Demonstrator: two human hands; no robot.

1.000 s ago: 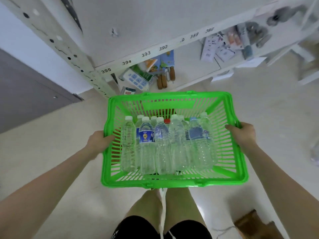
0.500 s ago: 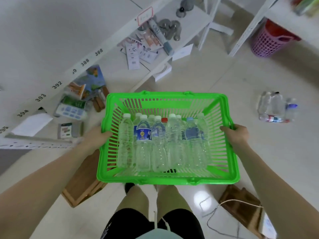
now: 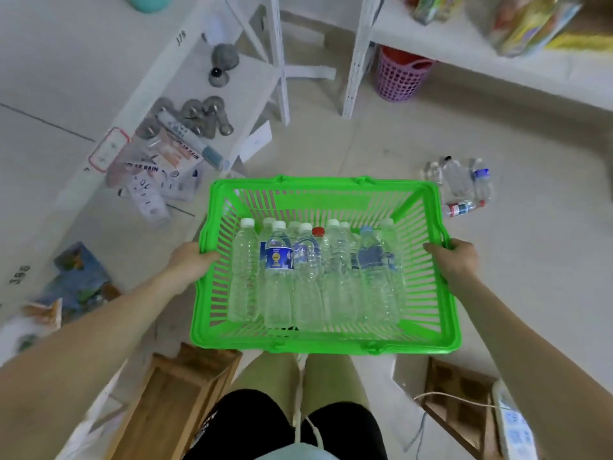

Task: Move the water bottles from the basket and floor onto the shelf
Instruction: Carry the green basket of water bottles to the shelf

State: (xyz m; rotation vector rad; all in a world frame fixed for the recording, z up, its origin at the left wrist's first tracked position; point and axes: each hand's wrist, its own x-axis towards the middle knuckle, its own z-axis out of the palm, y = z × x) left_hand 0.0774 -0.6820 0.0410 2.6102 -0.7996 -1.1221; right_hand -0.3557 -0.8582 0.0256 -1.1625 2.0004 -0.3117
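carrying a green slatted plastic basket (image 3: 331, 343) of clear plastic water bottles (image 3: 311, 277)
left hand (image 3: 190, 262) and right hand (image 3: 454, 260) each grip a side rim.

Nos. "386", "378" on shelf edge (image 3: 166, 61); partial "…AR BAIN" on pkts (image 3: 166, 157) below.

Bright green slatted basket (image 3: 325, 343); clear water bottles (image 3: 315, 277) (white caps mostly, one red); pink laundry basket (image 3: 398, 78); white shelf (image 3: 248, 78).

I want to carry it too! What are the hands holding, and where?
The green basket: left hand grips its left rim, right hand its right rim.
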